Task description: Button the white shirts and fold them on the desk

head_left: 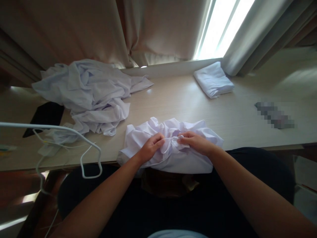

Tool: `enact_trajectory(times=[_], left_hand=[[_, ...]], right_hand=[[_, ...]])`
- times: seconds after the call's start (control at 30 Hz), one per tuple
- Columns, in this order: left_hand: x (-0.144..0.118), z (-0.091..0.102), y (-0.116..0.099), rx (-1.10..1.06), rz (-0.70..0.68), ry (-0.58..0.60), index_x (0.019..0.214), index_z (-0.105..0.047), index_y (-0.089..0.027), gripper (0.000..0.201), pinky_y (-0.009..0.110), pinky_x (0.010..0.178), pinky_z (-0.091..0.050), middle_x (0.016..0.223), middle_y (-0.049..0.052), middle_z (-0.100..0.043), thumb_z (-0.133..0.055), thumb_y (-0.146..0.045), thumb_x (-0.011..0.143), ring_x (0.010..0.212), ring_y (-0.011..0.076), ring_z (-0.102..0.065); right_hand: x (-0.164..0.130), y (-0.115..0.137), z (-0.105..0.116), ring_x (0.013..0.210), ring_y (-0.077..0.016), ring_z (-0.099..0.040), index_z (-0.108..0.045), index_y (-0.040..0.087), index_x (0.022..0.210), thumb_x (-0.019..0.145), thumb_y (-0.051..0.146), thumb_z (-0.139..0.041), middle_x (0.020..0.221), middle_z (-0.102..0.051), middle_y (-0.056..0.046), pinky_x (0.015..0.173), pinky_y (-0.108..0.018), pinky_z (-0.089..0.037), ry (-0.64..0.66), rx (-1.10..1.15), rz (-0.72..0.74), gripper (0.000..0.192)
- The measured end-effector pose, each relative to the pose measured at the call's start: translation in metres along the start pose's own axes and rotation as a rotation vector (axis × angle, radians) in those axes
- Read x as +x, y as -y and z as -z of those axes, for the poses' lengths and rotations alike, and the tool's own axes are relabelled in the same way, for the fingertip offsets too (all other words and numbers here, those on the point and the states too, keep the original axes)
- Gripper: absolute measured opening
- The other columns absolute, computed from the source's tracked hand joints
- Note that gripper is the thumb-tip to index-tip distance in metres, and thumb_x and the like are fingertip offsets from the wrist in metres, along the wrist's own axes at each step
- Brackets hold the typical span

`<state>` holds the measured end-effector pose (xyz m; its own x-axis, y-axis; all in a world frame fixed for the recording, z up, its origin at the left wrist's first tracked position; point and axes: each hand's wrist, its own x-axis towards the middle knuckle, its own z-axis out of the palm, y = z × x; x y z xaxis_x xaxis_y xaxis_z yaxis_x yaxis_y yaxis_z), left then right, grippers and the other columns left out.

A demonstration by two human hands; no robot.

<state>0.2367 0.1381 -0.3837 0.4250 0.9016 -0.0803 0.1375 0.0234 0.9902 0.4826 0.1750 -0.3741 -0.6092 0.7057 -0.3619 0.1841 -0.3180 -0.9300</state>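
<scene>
A white shirt (190, 162) lies bunched at the front edge of the table, part of it hanging over toward my lap. My left hand (152, 147) pinches its fabric from the left, thumb and fingers closed near a gathered fold. From the other side my right hand (195, 142) grips the edge of the same cloth beside a small pale button (174, 139). Both hands nearly meet over the middle of the shirt. The fingertips partly hide the cloth between them.
A loose heap of white clothes (91, 89) covers the table's left. At the back right sits a folded white garment (214, 80). A white hanger (95, 145) juts in from the left, near a dark flat object (46, 115) and cables. A blurred item (274, 115) lies at right.
</scene>
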Motion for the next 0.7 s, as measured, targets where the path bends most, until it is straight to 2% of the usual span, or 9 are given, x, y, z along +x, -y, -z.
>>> enact_trajectory(times=[0.1,0.17,0.23,0.33,0.4,0.47,0.57,0.7], left_hand=[[-0.006,-0.004,0.001,0.039,-0.034,-0.217,0.106,-0.051,-0.019,0.035,0.025,0.075,-0.041,0.090,0.001,-0.049,-0.060,-0.048,0.090,0.083,0.0148,-0.048],[-0.009,-0.004,-0.002,0.153,-0.031,-0.291,0.101,-0.050,-0.019,0.039,0.025,0.073,-0.041,0.089,0.000,-0.049,-0.069,-0.049,0.084,0.080,0.0139,-0.048],[-0.012,-0.003,-0.008,0.289,0.007,-0.228,0.089,-0.050,-0.019,0.038,0.024,0.067,-0.039,0.080,-0.002,-0.049,-0.071,-0.050,0.081,0.072,0.0128,-0.047],[-0.016,0.001,-0.019,0.470,0.060,-0.026,0.076,-0.054,-0.017,0.039,0.026,0.061,-0.035,0.070,-0.001,-0.053,-0.068,-0.053,0.082,0.065,0.0132,-0.047],[-0.019,0.003,-0.026,0.556,0.066,0.056,0.075,-0.057,-0.017,0.038,0.026,0.060,-0.033,0.069,0.000,-0.056,-0.067,-0.052,0.083,0.064,0.0139,-0.049],[-0.021,0.006,-0.030,0.626,0.052,0.069,0.079,-0.060,-0.018,0.030,0.026,0.060,-0.032,0.069,-0.001,-0.057,-0.065,-0.047,0.085,0.064,0.0142,-0.050],[-0.023,0.012,-0.035,0.718,0.031,-0.037,0.084,-0.059,-0.020,0.016,0.027,0.061,-0.031,0.067,-0.002,-0.055,-0.059,-0.036,0.088,0.063,0.0144,-0.050],[-0.019,0.017,-0.041,0.769,-0.004,-0.316,0.089,-0.054,-0.022,0.010,0.027,0.064,-0.034,0.069,-0.002,-0.053,-0.054,-0.032,0.090,0.065,0.0152,-0.051]], right_hand=[[0.001,-0.003,0.003,0.061,-0.0111,-0.044,-0.060,0.017,0.070,0.077,0.041,-0.070,0.066,-0.052,0.001,0.059,-0.027,-0.034,-0.077,0.190,-0.026,0.027],[0.001,-0.001,0.003,0.063,-0.0118,-0.048,-0.062,0.017,0.072,0.075,0.038,-0.073,0.068,-0.056,0.001,0.060,-0.027,-0.037,-0.118,0.338,-0.037,0.024],[0.002,0.002,0.002,0.067,-0.0132,-0.053,-0.066,0.017,0.076,0.073,0.036,-0.076,0.074,-0.061,-0.001,0.065,-0.027,-0.041,-0.156,0.443,-0.022,0.023],[0.002,0.009,0.002,0.075,-0.0159,-0.058,-0.069,0.017,0.082,0.073,0.036,-0.078,0.082,-0.066,-0.003,0.072,-0.029,-0.046,-0.193,0.538,0.029,0.023],[0.002,0.012,0.003,0.075,-0.0165,-0.059,-0.069,0.018,0.083,0.073,0.037,-0.077,0.083,-0.067,-0.003,0.074,-0.030,-0.047,-0.221,0.581,0.072,0.023],[0.002,0.014,0.004,0.075,-0.0163,-0.058,-0.069,0.019,0.084,0.074,0.038,-0.076,0.083,-0.066,-0.002,0.075,-0.031,-0.047,-0.253,0.606,0.113,0.022],[0.002,0.020,0.008,0.073,-0.0150,-0.058,-0.069,0.020,0.084,0.077,0.039,-0.074,0.081,-0.065,-0.001,0.072,-0.030,-0.046,-0.301,0.599,0.154,0.021],[0.006,0.040,0.016,0.072,-0.0143,-0.058,-0.067,0.020,0.084,0.077,0.039,-0.073,0.082,-0.066,0.000,0.071,-0.029,-0.046,-0.350,0.571,0.229,0.021]])
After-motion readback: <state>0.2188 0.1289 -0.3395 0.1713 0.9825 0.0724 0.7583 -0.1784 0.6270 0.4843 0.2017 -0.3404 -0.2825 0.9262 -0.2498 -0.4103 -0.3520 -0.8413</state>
